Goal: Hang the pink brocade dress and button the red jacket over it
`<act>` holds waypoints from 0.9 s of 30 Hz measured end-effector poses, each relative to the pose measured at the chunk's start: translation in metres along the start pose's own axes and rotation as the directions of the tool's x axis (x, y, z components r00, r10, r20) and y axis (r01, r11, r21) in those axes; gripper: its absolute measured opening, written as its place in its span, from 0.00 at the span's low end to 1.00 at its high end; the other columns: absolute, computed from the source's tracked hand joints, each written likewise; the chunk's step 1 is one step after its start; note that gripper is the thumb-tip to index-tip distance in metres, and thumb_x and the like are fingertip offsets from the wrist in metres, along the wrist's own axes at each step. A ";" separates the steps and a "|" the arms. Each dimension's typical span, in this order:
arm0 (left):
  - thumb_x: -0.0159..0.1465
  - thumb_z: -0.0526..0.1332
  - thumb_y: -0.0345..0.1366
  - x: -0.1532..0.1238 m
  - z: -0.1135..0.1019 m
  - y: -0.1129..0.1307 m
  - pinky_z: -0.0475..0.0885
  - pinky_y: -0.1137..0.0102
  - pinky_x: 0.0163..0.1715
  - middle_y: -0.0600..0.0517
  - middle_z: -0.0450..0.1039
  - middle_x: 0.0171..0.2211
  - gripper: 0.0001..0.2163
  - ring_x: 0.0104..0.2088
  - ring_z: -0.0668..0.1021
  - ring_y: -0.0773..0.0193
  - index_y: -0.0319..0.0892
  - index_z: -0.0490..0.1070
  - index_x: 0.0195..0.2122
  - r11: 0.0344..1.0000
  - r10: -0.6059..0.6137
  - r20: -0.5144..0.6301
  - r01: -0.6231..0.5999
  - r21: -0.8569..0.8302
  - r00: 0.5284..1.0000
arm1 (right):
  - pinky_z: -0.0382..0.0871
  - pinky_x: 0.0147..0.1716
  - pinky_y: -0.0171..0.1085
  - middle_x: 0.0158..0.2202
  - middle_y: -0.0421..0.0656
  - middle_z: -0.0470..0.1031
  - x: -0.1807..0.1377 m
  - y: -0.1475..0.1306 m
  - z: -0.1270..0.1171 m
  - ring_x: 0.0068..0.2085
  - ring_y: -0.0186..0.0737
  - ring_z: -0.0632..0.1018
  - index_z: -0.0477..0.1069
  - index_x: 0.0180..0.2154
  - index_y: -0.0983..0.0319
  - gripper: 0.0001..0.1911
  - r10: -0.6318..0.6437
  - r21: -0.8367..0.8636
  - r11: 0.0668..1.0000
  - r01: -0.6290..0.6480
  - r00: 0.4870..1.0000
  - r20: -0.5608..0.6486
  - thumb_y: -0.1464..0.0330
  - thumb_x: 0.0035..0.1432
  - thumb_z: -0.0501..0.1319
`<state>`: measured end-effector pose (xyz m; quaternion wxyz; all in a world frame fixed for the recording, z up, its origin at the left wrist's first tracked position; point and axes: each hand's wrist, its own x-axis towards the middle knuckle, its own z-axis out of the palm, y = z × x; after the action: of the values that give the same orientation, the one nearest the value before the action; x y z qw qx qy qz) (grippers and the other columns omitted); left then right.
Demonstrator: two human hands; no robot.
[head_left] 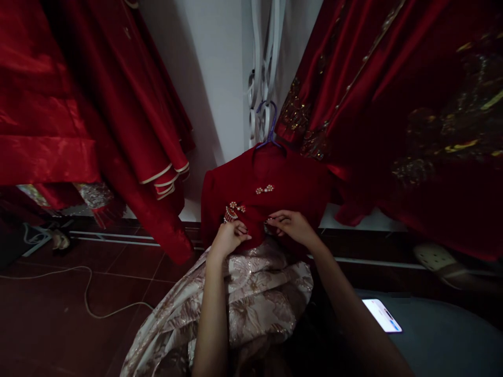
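A dark red jacket (231, 180) hangs by a purple hanger (271, 137) in front of me. On its chest sit a pearl-and-gold clasp (264, 189) and, lower to the left, a jewelled ornament with a fringe (232, 211). My left hand (231, 238) is closed, its curled fingers on the jacket's lower front just below that ornament. My right hand (293, 226) pinches at the jacket front, with a small shiny bit showing at its fingertips. Beneath both hands spreads a pale, floral brocade skirt (251, 301) with glittering threads.
Red garments (129, 94) hang at the left, and red gowns with gold embroidery (440, 131) at the right. A lit phone (382, 315) lies on a grey surface (440, 335). A cable (89, 293) crosses the tiled floor. A light clog (430, 257) shows at the right.
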<state>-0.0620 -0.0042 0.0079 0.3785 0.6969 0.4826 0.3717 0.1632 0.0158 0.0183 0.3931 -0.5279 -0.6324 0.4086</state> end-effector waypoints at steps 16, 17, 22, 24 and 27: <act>0.47 0.65 0.28 -0.002 -0.004 -0.008 0.71 0.73 0.35 0.50 0.75 0.29 0.09 0.31 0.76 0.68 0.36 0.72 0.31 0.983 -0.018 0.223 0.058 -0.175 0.975 | 0.74 0.29 0.33 0.31 0.44 0.74 -0.034 -0.060 -0.002 0.30 0.34 0.77 0.70 0.39 0.66 0.19 0.053 0.086 0.992 -0.093 0.923 0.382 0.61 0.47 0.65; 0.48 0.64 0.28 -0.002 -0.004 -0.008 0.71 0.72 0.36 0.49 0.75 0.30 0.09 0.32 0.76 0.68 0.36 0.72 0.32 0.981 -0.012 0.224 0.055 -0.186 0.975 | 0.74 0.30 0.34 0.31 0.43 0.74 -0.031 -0.056 0.004 0.31 0.34 0.77 0.70 0.38 0.65 0.18 0.047 0.094 0.992 -0.088 0.928 0.371 0.62 0.47 0.65; 0.49 0.65 0.33 0.000 -0.003 -0.008 0.71 0.72 0.35 0.48 0.77 0.29 0.07 0.31 0.77 0.66 0.36 0.73 0.28 0.981 -0.030 0.189 0.065 -0.181 0.981 | 0.75 0.29 0.34 0.27 0.41 0.74 -0.018 -0.028 0.034 0.30 0.35 0.77 0.70 0.34 0.63 0.09 0.035 0.077 0.995 -0.058 0.961 0.273 0.68 0.48 0.63; 0.47 0.67 0.37 0.000 -0.003 -0.009 0.71 0.72 0.34 0.48 0.76 0.29 0.10 0.31 0.77 0.66 0.36 0.73 0.27 0.984 -0.040 0.172 0.069 -0.166 0.984 | 0.75 0.28 0.33 0.28 0.42 0.75 -0.013 -0.019 0.042 0.30 0.35 0.77 0.71 0.34 0.62 0.08 0.016 0.040 0.999 -0.025 0.977 0.212 0.68 0.49 0.62; 0.47 0.67 0.40 0.001 -0.001 -0.009 0.71 0.72 0.32 0.48 0.77 0.29 0.12 0.30 0.77 0.65 0.35 0.74 0.28 0.989 -0.046 0.129 0.064 -0.137 0.991 | 0.74 0.27 0.32 0.31 0.43 0.76 -0.010 -0.013 0.047 0.31 0.34 0.77 0.72 0.35 0.62 0.09 -0.063 -0.026 0.997 0.068 0.987 0.146 0.68 0.49 0.62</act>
<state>-0.0665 -0.0003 0.0003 0.4663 0.6769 0.4496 0.3497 0.1169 0.0000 0.0132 0.3512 -0.4817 -0.6825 0.4228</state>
